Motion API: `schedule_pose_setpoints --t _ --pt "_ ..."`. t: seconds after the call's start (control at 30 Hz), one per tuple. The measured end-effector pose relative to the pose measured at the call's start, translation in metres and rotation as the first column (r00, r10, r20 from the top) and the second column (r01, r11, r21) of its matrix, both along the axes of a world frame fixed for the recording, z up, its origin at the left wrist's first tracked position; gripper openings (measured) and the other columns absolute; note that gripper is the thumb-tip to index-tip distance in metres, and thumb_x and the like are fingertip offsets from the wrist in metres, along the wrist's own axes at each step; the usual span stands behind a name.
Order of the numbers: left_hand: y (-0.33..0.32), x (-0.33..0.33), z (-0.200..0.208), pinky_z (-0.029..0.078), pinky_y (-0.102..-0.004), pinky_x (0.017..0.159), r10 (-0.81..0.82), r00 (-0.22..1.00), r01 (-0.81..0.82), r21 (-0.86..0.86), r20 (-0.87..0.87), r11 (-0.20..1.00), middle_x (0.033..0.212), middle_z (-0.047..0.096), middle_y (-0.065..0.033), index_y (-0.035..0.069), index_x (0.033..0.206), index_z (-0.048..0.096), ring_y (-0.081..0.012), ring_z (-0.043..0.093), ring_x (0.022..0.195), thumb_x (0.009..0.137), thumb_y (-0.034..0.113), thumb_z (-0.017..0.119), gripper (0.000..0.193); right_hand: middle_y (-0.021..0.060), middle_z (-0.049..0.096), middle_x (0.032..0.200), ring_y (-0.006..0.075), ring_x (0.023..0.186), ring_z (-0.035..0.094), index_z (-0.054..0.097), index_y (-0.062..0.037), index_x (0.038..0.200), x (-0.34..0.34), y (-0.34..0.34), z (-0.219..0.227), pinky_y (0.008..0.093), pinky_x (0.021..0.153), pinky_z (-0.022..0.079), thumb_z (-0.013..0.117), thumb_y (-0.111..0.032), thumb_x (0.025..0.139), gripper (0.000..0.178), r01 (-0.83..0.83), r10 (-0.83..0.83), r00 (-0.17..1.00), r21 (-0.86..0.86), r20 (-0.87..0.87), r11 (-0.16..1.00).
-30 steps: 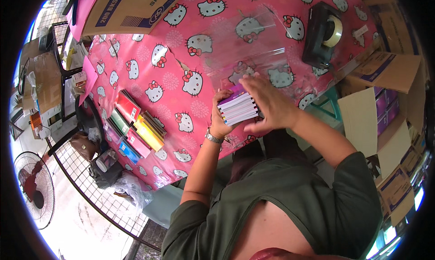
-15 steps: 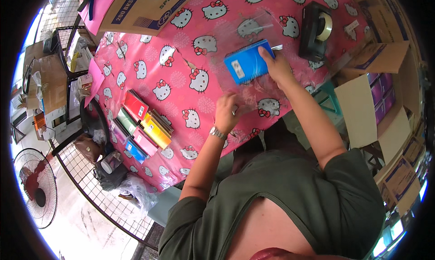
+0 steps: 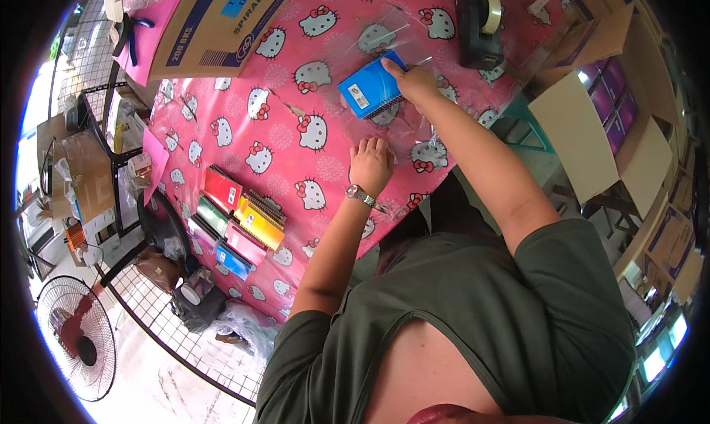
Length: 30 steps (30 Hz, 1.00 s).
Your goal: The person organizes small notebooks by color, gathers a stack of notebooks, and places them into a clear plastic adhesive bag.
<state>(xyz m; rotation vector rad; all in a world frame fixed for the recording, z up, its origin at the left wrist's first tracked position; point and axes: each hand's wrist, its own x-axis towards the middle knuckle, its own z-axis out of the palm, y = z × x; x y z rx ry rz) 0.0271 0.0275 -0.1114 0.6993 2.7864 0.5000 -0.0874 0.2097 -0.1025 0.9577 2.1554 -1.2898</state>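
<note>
A blue spiral notebook (image 3: 367, 90) with a white label lies over a clear plastic bag (image 3: 409, 48) on the pink table. My right hand (image 3: 416, 82) grips the notebook's right end, thumb on the cover and the other fingers beneath. Whether the notebook is inside the plastic or on top of it, I cannot tell. Nearer to me, my left hand (image 3: 372, 165) rests back up at the near edge of the plastic, its fingers curled together and pressed onto it. A watch circles the left wrist.
Several coloured spiral notebooks (image 3: 240, 224) are stacked at the table's left. A black tape dispenser (image 3: 479, 26) stands at the far right, a cardboard box (image 3: 222, 25) at the far left. An open carton (image 3: 573, 139) with purple packs is on the right. A fan (image 3: 78, 339) stands lower left.
My right hand and the blue notebook have turned slightly, the notebook now lying flatter over the plastic. My left hand has gone from a raised pinch to pressing down. The whole view has shifted.
</note>
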Motion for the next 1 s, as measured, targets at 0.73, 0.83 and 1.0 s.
schedule_pose_setpoints --t 0.73,0.83,1.0 --pt "-0.024 -0.021 0.034 0.044 -0.0399 0.077 0.124 0.992 -0.123 0.276 0.014 0.953 0.092 0.064 -0.0091 0.008 0.093 0.062 -0.0295 0.06 0.086 0.078 0.005 0.06 0.016 0.0038 0.06 0.093 0.0236 0.097 0.057 0.063 -0.0139 0.092 0.069 0.097 0.05 0.0438 0.088 0.039 0.06 -0.016 0.077 0.016 -0.596 0.958 0.196 0.75 -0.21 0.287" --pt "-0.047 -0.048 0.032 0.048 -0.0278 0.07 0.366 0.846 -0.532 0.562 0.388 0.634 0.086 0.067 -0.0065 0.001 0.095 0.063 -0.0166 0.061 0.075 0.082 0.003 0.063 0.013 0.0053 0.062 0.077 0.0199 0.078 0.062 0.062 -0.0086 0.085 0.019 0.113 0.064 0.0366 0.073 0.047 0.067 -0.01 0.073 0.013 -0.723 0.686 0.556 0.136 -0.47 0.678" --pt "-0.04 -0.069 0.014 0.047 -0.0256 0.08 0.393 0.753 -0.656 0.558 0.528 0.508 0.088 0.064 -0.0052 -0.003 0.098 0.058 -0.0128 0.059 0.084 0.087 -0.004 0.052 0.013 0.0063 0.061 0.069 0.0197 0.067 0.061 0.061 -0.0048 0.078 -0.016 0.129 0.039 0.0348 0.056 0.046 0.076 -0.007 0.065 0.02 -0.807 0.747 0.489 0.092 -0.45 0.583"
